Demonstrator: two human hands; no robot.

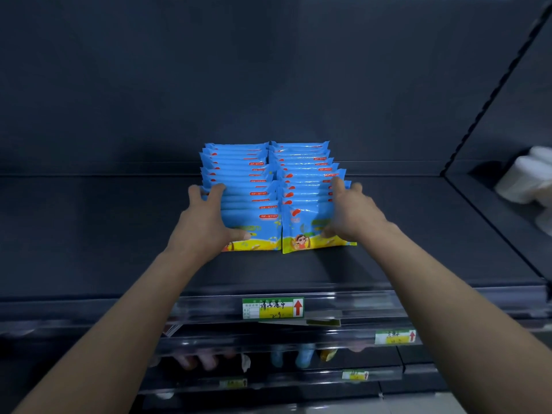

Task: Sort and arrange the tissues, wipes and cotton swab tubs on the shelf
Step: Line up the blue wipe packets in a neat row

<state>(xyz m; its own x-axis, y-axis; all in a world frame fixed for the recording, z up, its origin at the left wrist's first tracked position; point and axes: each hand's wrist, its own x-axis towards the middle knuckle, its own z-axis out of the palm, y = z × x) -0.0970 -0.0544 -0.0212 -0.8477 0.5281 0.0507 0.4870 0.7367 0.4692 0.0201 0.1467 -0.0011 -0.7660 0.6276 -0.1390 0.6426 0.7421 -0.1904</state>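
Two rows of blue wipe packs stand side by side on the dark shelf (119, 234), a left row (239, 174) and a right row (304, 171). The front packs show a yellow band and a cartoon figure. My left hand (203, 222) presses flat against the left row's outer side, with its thumb lying across the front pack. On the right row's outer side my right hand (355, 213) does the same, thumb on the front pack. The right row's front pack leans slightly askew.
White tissue packs (528, 180) lie on the neighbouring shelf bay to the right, behind a dark divider. A green and yellow price tag (273, 308) sits on the shelf's front rail. Lower shelves hold blurred small items (304, 357).
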